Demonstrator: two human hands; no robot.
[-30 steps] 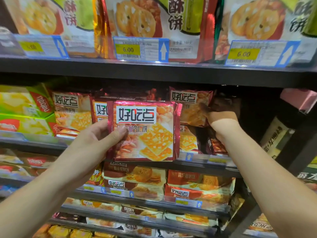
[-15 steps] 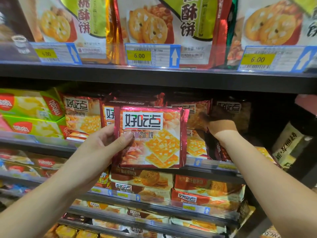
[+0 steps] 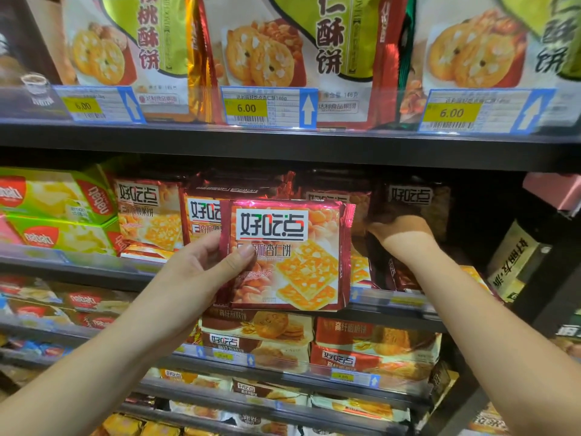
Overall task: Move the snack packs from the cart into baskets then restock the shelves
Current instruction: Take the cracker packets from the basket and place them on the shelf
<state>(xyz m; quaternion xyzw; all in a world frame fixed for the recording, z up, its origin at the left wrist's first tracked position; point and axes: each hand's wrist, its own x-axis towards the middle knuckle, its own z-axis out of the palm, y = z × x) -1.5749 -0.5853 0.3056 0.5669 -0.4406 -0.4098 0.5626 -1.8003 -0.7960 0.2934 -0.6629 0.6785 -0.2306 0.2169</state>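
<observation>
**Left hand holds pack at shelf, right hand in the row**

Left hand (image 3: 201, 272) pinches the red snack pack (image 3: 292, 256) at its left edge. The thumb lies flat on the front; the other fingers are behind it, hidden. The pack is upright, label to camera, and extends rightward from the thumb in front of the shelf packs (image 3: 147, 212). Right hand (image 3: 399, 231) reaches into the middle shelf (image 3: 393, 302) by the held pack's right edge, below a dark pack (image 3: 418, 199). Its fingers are in shadow among the packs, so the grip cannot be told. A price tag (image 3: 246, 108) sits above both hands.
</observation>
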